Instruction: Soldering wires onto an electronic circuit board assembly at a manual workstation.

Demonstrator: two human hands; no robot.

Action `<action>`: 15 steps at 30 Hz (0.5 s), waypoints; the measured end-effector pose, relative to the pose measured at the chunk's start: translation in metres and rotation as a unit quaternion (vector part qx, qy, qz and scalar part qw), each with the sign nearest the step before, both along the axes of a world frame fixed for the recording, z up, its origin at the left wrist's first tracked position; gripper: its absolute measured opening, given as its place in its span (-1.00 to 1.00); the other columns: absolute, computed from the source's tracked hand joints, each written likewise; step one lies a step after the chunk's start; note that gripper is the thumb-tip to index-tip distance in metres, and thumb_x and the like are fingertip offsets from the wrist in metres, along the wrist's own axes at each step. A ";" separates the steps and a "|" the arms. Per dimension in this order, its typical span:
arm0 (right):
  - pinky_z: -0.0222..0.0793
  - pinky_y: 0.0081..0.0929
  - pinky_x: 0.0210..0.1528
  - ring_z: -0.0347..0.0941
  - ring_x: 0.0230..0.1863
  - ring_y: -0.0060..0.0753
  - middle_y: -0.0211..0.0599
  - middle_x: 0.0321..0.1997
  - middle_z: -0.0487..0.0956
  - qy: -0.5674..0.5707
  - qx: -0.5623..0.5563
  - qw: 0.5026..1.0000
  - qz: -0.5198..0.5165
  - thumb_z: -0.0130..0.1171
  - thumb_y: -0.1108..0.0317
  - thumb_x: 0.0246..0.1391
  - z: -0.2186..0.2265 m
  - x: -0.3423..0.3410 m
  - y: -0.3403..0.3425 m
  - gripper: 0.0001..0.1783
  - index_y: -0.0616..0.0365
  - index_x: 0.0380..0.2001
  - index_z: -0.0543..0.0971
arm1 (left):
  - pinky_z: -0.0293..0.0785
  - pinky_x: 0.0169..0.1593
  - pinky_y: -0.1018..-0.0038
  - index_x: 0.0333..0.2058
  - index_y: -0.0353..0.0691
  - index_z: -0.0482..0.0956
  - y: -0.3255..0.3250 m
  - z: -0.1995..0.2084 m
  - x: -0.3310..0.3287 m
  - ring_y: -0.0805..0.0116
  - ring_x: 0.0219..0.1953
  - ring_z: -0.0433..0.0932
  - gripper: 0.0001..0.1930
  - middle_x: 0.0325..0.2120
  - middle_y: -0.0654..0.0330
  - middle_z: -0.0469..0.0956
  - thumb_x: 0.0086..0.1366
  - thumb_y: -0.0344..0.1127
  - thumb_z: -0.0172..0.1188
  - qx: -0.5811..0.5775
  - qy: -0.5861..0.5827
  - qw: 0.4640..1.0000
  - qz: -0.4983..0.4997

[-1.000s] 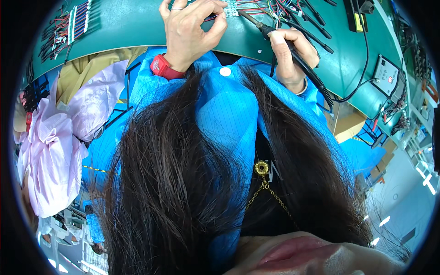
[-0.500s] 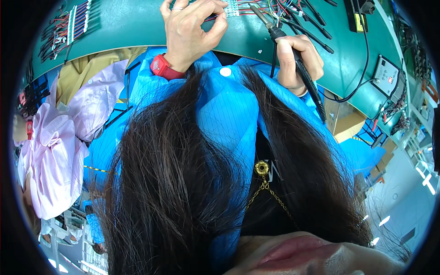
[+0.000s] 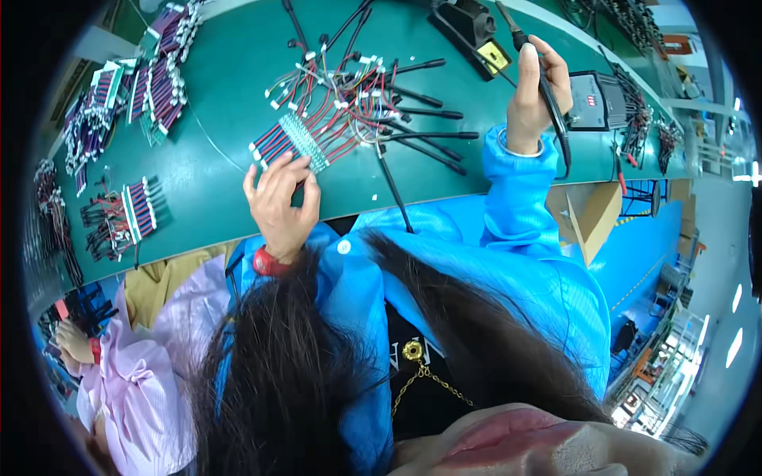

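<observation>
the counter (image 3: 238, 71) is carrying a fan of wires (image 3: 346, 120), probably flexing softly, and their board (image 3: 300, 138), likely light, stiff, snap-prone; its edges are looking safest for holding. left grip (image 3: 278, 198) is resting at its near end, can't tell if pinching; right grip (image 3: 536, 103) is holding the iron (image 3: 519, 37).

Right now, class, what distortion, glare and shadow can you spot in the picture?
Head view: the near edge of the green table bows, as fisheye distortion bends it; head view: light strips at far right burn out to white; head view: soft shadows fall just right of the small connector board on the left.
</observation>
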State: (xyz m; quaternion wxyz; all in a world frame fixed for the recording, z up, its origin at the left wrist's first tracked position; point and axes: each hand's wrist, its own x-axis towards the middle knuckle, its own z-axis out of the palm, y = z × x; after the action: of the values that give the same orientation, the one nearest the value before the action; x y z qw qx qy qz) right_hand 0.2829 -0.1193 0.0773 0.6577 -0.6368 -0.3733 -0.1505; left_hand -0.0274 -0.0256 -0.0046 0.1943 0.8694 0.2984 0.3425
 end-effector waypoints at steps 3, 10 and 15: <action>0.32 -0.69 -0.44 0.41 -0.50 -0.71 -0.40 -0.50 0.59 -0.088 0.021 0.994 -0.055 0.27 0.41 0.08 -0.016 0.040 0.006 -0.83 0.30 -0.29 0.64 | 0.17 0.23 0.12 -0.47 -0.11 0.54 -0.002 0.002 0.007 0.30 -0.02 0.58 -0.93 -0.28 0.33 0.67 0.06 -0.44 0.25 0.006 -0.006 1.000 -0.014; 0.45 -0.63 -0.24 0.52 -0.35 -0.55 -0.25 -0.36 0.63 0.005 -0.021 0.999 0.047 0.32 0.52 0.02 -0.001 -0.031 -0.011 -0.81 0.35 -0.26 0.63 | 0.23 0.22 0.20 -0.41 -0.15 0.61 0.006 0.000 0.013 0.28 -0.06 0.63 -0.93 -0.30 0.27 0.68 0.09 -0.46 0.26 0.017 -0.045 0.999 -0.004; 0.40 -0.63 -0.31 0.50 -0.37 -0.57 -0.26 -0.38 0.63 0.085 -0.130 0.963 0.223 0.42 0.55 -0.14 -0.028 -0.108 -0.029 -0.71 0.31 -0.26 0.63 | 0.25 0.21 0.19 -0.49 -0.12 0.59 0.013 -0.006 0.009 0.32 -0.10 0.64 -0.96 -0.35 0.31 0.69 0.07 -0.44 0.24 0.019 -0.049 0.999 0.004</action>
State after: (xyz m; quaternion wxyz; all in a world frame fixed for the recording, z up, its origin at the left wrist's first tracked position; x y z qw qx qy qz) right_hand 0.1746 -0.1479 0.0496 0.6154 -0.6280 -0.4650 0.1038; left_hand -0.0179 -0.0131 -0.0108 0.1905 0.8539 0.2858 0.3911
